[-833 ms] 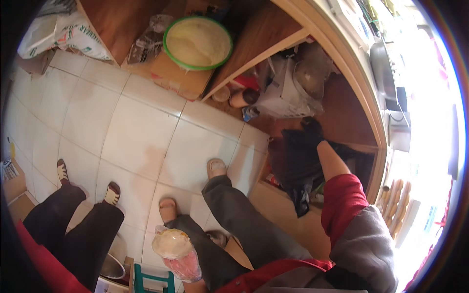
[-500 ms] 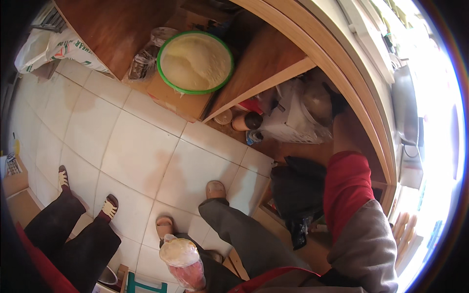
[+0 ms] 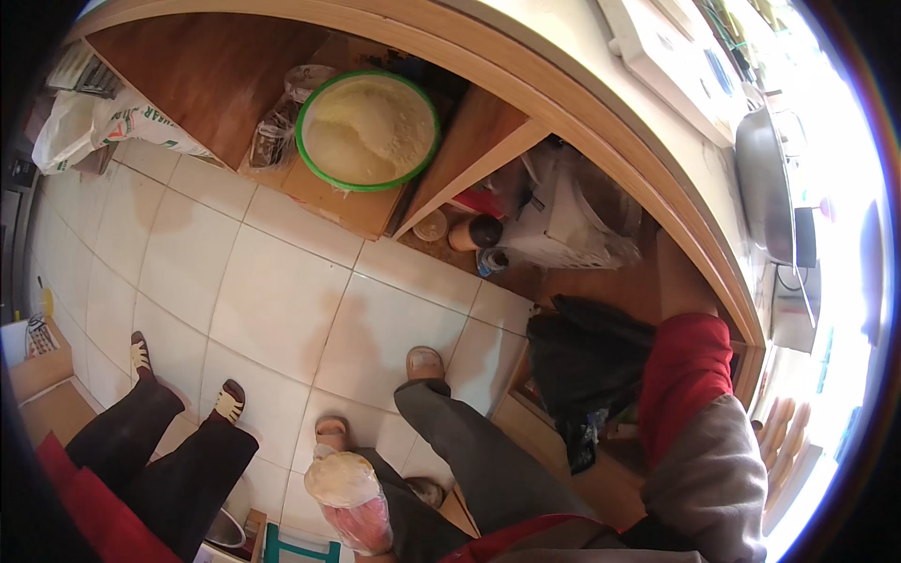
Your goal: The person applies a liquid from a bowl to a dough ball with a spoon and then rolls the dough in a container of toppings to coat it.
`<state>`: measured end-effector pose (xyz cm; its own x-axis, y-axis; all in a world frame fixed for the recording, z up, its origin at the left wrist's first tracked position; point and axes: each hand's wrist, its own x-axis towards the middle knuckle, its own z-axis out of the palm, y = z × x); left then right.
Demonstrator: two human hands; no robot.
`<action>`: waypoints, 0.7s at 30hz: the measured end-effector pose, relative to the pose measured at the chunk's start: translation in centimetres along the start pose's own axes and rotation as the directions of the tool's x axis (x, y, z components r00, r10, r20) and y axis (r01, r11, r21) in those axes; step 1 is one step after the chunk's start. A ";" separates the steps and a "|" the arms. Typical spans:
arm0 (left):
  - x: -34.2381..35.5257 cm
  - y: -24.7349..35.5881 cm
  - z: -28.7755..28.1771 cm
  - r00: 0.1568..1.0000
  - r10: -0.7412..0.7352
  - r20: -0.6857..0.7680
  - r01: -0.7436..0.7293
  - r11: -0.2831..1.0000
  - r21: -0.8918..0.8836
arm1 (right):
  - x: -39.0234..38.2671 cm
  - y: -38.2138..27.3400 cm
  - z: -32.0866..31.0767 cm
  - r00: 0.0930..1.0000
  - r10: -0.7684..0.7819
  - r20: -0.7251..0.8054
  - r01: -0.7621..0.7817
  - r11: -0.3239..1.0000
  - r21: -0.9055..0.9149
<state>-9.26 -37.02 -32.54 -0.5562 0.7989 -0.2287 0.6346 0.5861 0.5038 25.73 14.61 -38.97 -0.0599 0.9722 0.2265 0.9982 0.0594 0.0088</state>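
Note:
A clear plastic-wrapped package (image 3: 347,493), pale on its rounded top and pink-red below, is held up in front of my legs. My left hand (image 3: 375,557) grips it from below; only a sliver of skin shows at the lower edge. My right arm, in a red and grey-brown sleeve (image 3: 694,375), reaches into the right compartment of a low wooden cabinet (image 3: 526,52). The cabinet's edge hides that hand, so its fingers cannot be seen. A black plastic bag (image 3: 582,361) hangs beside the forearm. White plastic bags (image 3: 563,220) lie inside the compartment.
A green-rimmed basin (image 3: 371,131) of pale powder sits on a cardboard box in the left compartment. A dark-lidded jar (image 3: 474,232) stands near the divider. A co-worker's legs (image 3: 178,446) are at lower left, near a green stool (image 3: 300,546). A metal pan (image 3: 765,183) is on the counter.
The view has shifted slightly. My right forearm has moved a little right along the cabinet, its hand now out of sight. The package stays held in my left hand.

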 end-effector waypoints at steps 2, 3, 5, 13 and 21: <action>-0.6 -0.8 0.1 1.000 -0.013 0.026 0.014 0.999 -0.051 | -0.4 -1.8 -0.6 0.995 -0.098 -0.011 0.098 0.995 -0.002; -0.9 -1.3 0.2 0.999 -0.016 0.035 0.019 0.997 -0.075 | -0.4 -2.6 -0.7 0.991 -0.131 -0.018 0.131 0.991 -0.007; -1.6 -2.3 0.4 0.996 0.088 0.016 -0.089 0.995 0.054 | 0.1 -3.7 -1.0 0.984 -0.175 -0.030 0.174 0.985 -0.021; -1.0 -0.6 -1.4 0.970 0.239 -0.049 -0.213 0.927 0.310 | 3.4 -6.8 1.4 0.986 -0.153 -0.072 0.148 0.987 -0.069; -0.5 0.3 -0.1 0.991 -0.137 -0.013 0.137 0.989 0.054 | -2.8 -4.5 2.8 0.987 -0.161 -0.024 0.157 0.981 -0.113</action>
<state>-8.86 -37.24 -32.18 -0.6447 0.7096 -0.2844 0.5807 0.6965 0.4216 21.40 12.23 -42.36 -0.2197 0.9441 0.2456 0.9704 0.1857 0.1542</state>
